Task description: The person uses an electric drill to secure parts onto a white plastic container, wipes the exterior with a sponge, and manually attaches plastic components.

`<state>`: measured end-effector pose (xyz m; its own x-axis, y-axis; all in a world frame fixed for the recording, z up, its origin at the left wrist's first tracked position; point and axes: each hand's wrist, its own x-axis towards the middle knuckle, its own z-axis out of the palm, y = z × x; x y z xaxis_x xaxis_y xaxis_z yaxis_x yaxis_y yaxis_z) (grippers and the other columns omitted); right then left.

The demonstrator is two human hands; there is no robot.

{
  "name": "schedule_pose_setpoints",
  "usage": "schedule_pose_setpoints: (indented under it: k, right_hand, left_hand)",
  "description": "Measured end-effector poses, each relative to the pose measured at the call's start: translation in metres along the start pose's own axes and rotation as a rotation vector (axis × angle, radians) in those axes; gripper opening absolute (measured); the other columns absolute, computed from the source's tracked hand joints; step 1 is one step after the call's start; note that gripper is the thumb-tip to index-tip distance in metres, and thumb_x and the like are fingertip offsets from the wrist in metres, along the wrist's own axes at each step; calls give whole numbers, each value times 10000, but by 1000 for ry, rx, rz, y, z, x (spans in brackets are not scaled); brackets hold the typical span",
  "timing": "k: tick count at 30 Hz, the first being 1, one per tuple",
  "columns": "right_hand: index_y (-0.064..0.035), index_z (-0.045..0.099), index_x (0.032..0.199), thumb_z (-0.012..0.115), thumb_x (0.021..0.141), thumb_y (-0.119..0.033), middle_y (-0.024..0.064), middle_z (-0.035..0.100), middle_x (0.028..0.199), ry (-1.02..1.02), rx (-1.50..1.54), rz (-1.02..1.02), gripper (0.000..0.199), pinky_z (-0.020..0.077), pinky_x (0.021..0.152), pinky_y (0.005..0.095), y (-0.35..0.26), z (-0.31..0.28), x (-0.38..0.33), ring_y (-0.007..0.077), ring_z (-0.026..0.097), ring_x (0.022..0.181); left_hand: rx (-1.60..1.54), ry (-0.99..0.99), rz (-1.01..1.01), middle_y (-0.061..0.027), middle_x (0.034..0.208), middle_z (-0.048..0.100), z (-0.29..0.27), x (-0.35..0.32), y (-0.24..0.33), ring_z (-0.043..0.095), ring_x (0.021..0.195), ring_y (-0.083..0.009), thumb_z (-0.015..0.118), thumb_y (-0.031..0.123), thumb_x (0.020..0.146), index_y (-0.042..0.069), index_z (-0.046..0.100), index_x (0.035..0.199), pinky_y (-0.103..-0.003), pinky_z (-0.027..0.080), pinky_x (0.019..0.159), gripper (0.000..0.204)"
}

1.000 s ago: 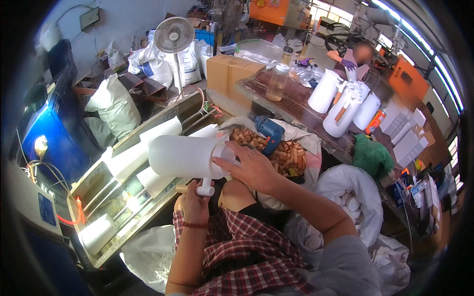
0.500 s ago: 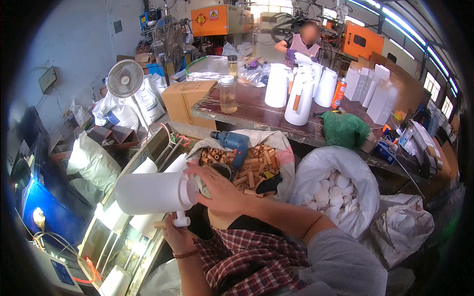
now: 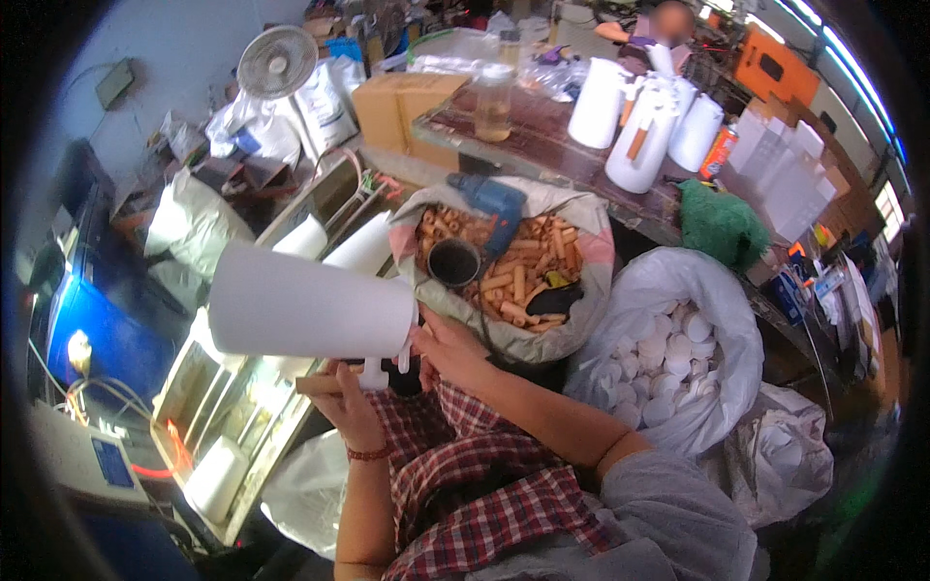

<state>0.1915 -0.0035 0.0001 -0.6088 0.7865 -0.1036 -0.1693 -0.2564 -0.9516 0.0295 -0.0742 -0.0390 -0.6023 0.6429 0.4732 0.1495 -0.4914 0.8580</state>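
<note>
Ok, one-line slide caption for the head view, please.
Left hand and right hand hold a white plastic jug sideways beside a sack of wooden handles.

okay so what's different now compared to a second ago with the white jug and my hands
The white jug has swung from in front of the chest out to the left, lying on its side. The left hand has stayed under it at the wooden handle, the right hand at its narrow end. The sack of wooden handles stayed put.

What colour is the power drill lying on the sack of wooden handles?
Blue, with a dark front end; the power drill shows in the head view, atop the sack.
</note>
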Motion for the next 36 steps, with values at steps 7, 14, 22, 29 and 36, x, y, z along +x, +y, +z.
schedule_pose_setpoints:
  k: [7, 14, 22, 29, 36]
  right_hand:
    - [-102, 251, 1413, 398, 982, -354, 141, 617, 1087, -307, 57, 287, 520, 474, 561, 240, 0, -4, -29, 171, 644, 741]
    - [-28, 448, 1230, 486, 929, -346, 155, 564, 1178, 290, 108, 111, 440, 483, 789, 344, -14, -141, -16, 216, 578, 988]
    - [-35, 497, 1103, 578, 893, -305, 107, 530, 1110, 679, -108, 63, 351, 463, 895, 359, 5, -267, 73, 213, 552, 1010]
    - [-12, 522, 1158, 663, 826, -322, 115, 553, 1126, 602, -108, 282, 476, 505, 812, 378, 3, -294, 124, 248, 557, 1013]
    - [-10, 579, 1091, 651, 845, -331, 117, 638, 979, 670, 360, 127, 411, 533, 725, 425, 17, -309, 158, 258, 638, 829]
  left_hand:
    - [-111, -81, -522, -70, 976, 547, -94, 10, -1, 546, 845, -138, 520, 117, 909, 19, 460, 1111, -282, 466, 767, 233]
    - [173, -643, -883, -4, 919, 598, -131, 19, 27, 564, 751, -84, 538, 157, 898, 6, 542, 1124, -235, 479, 665, 272]
    - [1039, -1253, -274, -129, 916, 635, -52, 32, -2, 625, 847, -278, 615, 351, 827, 109, 625, 1048, -370, 494, 718, 329]
    - [795, -1270, 128, -105, 989, 605, 27, 95, -42, 603, 852, -283, 594, 272, 842, 100, 632, 1044, -382, 490, 746, 269]
    - [682, -1052, 156, -106, 989, 582, 169, 110, -134, 587, 888, -325, 558, 206, 850, 94, 606, 1056, -404, 481, 745, 239]
